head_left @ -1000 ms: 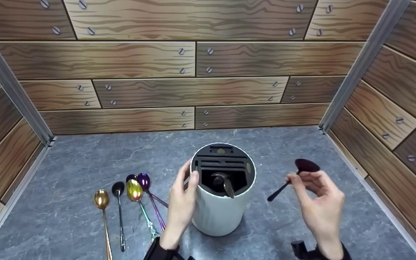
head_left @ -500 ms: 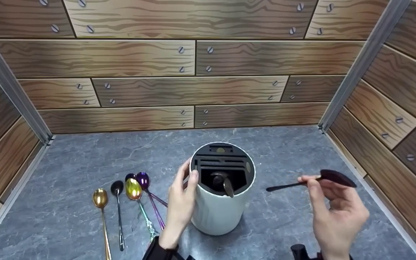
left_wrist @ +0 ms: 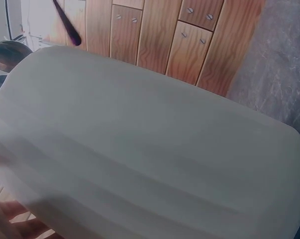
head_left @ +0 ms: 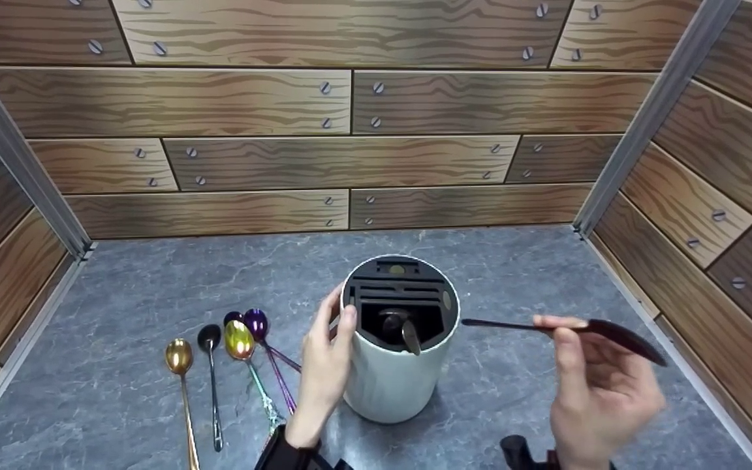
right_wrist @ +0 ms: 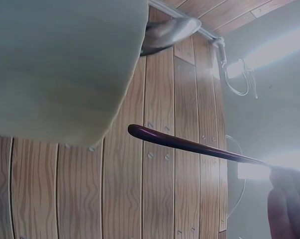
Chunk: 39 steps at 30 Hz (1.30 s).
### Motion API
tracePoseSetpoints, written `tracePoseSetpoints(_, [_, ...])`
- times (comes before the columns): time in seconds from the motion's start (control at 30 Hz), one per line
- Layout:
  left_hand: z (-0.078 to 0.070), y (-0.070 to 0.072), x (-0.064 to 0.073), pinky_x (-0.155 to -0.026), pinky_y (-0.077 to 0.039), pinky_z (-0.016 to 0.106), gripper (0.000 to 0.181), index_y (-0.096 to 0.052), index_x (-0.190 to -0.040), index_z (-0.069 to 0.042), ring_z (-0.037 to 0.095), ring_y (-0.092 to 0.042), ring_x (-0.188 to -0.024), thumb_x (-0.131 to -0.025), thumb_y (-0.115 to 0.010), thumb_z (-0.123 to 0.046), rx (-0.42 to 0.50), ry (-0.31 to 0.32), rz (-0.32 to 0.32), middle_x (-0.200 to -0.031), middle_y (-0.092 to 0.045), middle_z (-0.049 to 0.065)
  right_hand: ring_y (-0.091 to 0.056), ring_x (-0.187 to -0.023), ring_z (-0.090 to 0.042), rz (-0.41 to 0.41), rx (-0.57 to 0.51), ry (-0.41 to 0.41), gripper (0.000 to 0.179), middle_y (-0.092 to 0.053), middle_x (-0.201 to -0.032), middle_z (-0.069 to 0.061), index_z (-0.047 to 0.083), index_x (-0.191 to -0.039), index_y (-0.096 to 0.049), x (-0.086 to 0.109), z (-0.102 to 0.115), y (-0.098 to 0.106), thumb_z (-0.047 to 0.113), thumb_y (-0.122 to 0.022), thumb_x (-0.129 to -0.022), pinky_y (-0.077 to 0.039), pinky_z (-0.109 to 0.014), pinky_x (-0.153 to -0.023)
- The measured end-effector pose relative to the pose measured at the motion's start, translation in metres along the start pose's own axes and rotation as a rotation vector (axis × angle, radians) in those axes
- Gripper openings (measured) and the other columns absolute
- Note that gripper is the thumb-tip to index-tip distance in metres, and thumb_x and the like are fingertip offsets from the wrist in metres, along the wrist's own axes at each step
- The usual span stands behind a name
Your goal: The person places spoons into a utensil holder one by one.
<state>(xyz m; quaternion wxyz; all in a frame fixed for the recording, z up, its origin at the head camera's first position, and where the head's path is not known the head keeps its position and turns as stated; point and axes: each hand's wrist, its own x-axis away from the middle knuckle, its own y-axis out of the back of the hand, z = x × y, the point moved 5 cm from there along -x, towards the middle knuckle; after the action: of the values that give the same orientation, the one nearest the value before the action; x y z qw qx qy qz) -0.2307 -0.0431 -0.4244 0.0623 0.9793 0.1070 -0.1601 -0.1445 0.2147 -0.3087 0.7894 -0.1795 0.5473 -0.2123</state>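
My left hand (head_left: pixel 325 365) grips the left side of a white cylindrical utensil holder (head_left: pixel 392 385), thumb at the rim and fingers round behind. The holder stands upright, with a black slotted insert (head_left: pixel 402 290) in its top. In its large opening at least one spoon (head_left: pixel 410 336) stands bowl up. Held between thumb and fingers of my right hand (head_left: pixel 601 398), a dark reddish spoon (head_left: pixel 506 324) lies nearly level. Its bowl points right over the hand, and its handle tip is right beside the holder's rim. In the right wrist view the spoon's handle (right_wrist: pixel 189 145) slants below the holder.
Left of the holder lie several spoons: a gold one (head_left: pixel 179 356), a black one (head_left: pixel 209 338), a yellow-green one (head_left: pixel 239 339) and a purple one (head_left: pixel 256 324), with another dark bowl (head_left: pixel 233 317) behind. Wood-patterned walls (head_left: pixel 252 163) enclose the grey marbled table (head_left: pixel 513 274).
My right hand has moved right, and the spoon has swung from slanting to nearly level, bowl rightward. Its handle tip has come leftward to the holder. The left hand stays on the holder.
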Motion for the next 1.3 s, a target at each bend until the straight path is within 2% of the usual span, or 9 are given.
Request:
tracePoseSetpoints(0.2, [0.0, 0.0, 0.0, -0.115, -0.053, 0.054, 0.044, -0.055, -0.151, -0.006, 0.037, -0.059, -0.141, -0.11, -0.053, -0.022, -0.003, -0.002, 0.001, -0.147, -0.065, 0.019, -0.081, -0.082, -0.022, 0.064, -0.017, 0.004, 0.009, -0.081, -0.088, -0.018, -0.023, -0.092, -0.065, 0.009, -0.008, -0.013, -0.019, -0.071, -0.086, -0.066, -0.028, -0.079])
tracePoseSetpoints(0.37, [0.0, -0.001, 0.0, -0.115, -0.053, 0.054, 0.044, -0.055, -0.151, -0.006, 0.037, -0.06, -0.14, -0.11, -0.053, -0.022, 0.003, -0.003, 0.003, -0.146, -0.066, 0.019, -0.081, -0.083, -0.021, 0.115, 0.028, -0.029, 0.008, -0.081, -0.09, -0.016, -0.022, -0.093, -0.067, 0.016, -0.018, -0.02, -0.019, -0.07, -0.087, -0.066, -0.028, -0.081])
tracePoseSetpoints(0.63, [0.001, -0.001, 0.0, -0.116, -0.052, 0.055, 0.045, -0.054, -0.152, -0.006, 0.037, -0.058, -0.142, -0.11, -0.053, -0.023, 0.006, -0.002, 0.013, -0.148, -0.064, 0.019, -0.08, -0.087, -0.014, 0.214, 0.184, -0.103, 0.01, -0.081, -0.093, -0.006, -0.021, -0.096, -0.067, 0.025, -0.035, -0.024, -0.021, -0.069, -0.087, -0.064, -0.022, -0.082])
tracePoseSetpoints(0.83, [0.001, 0.0, 0.0, -0.116, -0.052, 0.055, 0.045, -0.054, -0.152, -0.007, 0.037, -0.058, -0.142, -0.11, -0.053, -0.023, 0.003, -0.003, 0.006, -0.149, -0.064, 0.018, -0.079, -0.088, -0.008, 0.307, 0.315, -0.123, 0.014, -0.081, -0.096, 0.002, -0.019, -0.098, -0.068, 0.031, -0.046, -0.03, -0.024, -0.069, -0.085, -0.063, -0.019, -0.081])
tracePoseSetpoints(1.07, [0.0, 0.001, -0.001, -0.115, -0.053, 0.053, 0.044, -0.055, -0.151, -0.006, 0.036, -0.059, -0.141, -0.11, -0.053, -0.022, -0.007, 0.003, -0.003, -0.147, -0.065, 0.017, -0.077, -0.089, -0.003, 0.383, 0.432, -0.205, 0.012, -0.08, -0.098, 0.014, -0.011, -0.096, -0.07, 0.037, -0.06, -0.028, -0.019, -0.071, -0.087, -0.062, -0.017, -0.083])
tracePoseSetpoints(1.17, [0.0, 0.001, 0.0, -0.115, -0.053, 0.053, 0.044, -0.055, -0.151, -0.005, 0.036, -0.059, -0.141, -0.11, -0.053, -0.022, -0.011, 0.002, -0.004, -0.147, -0.065, 0.017, -0.076, -0.089, 0.0, 0.412, 0.477, -0.228, 0.013, -0.079, -0.097, 0.015, -0.008, -0.094, -0.07, 0.039, -0.066, -0.027, -0.017, -0.074, -0.086, -0.062, -0.016, -0.083])
tracePoseSetpoints(1.3, [0.0, 0.001, 0.0, -0.115, -0.053, 0.052, 0.043, -0.055, -0.151, -0.006, 0.036, -0.059, -0.141, -0.11, -0.053, -0.022, -0.009, 0.002, -0.003, -0.146, -0.066, 0.017, -0.074, -0.085, 0.003, 0.434, 0.538, -0.213, 0.015, -0.081, -0.09, 0.0, -0.004, -0.093, -0.071, 0.042, -0.071, -0.027, -0.014, -0.078, -0.084, -0.06, -0.013, -0.081])
